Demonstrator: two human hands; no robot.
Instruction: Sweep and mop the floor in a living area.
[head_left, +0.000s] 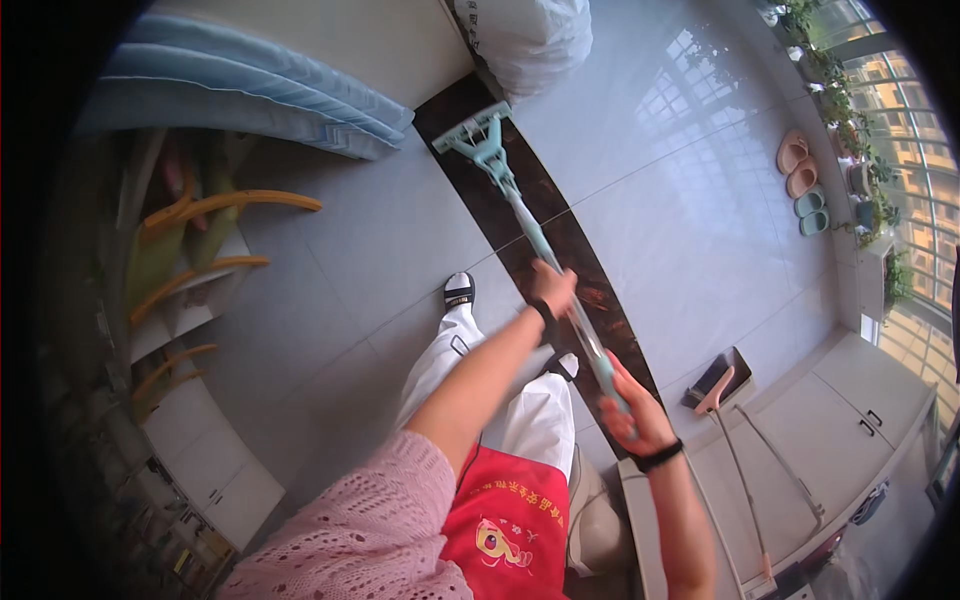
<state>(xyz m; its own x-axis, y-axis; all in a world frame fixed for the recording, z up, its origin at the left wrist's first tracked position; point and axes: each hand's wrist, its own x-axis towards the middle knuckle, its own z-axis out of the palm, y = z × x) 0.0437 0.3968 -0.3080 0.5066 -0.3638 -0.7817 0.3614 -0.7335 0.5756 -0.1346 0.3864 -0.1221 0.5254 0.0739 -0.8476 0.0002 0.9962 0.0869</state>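
Observation:
A mint-green and silver sponge mop (533, 229) slants across the middle of the view. My left hand (553, 289) is wrapped around the middle of its pole. Lower down, my right hand (637, 409) grips the green handle near the end. The mop's wide head (474, 133) lies over the far part of a dark marbled threshold strip (592, 289); its underside is hidden. Both my wrists wear black bands. My feet, in dark sandals (459, 291), stand beside and near the strip.
Blue curtains (255, 79) hang at the upper left, above wooden-armed chairs (240, 199). A white bag (536, 45) stands by the far wall end. Slippers (802, 176) and potted plants (862, 180) line the window side. A dustpan (718, 377) and broom (739, 457) stand by the low cabinets (832, 405).

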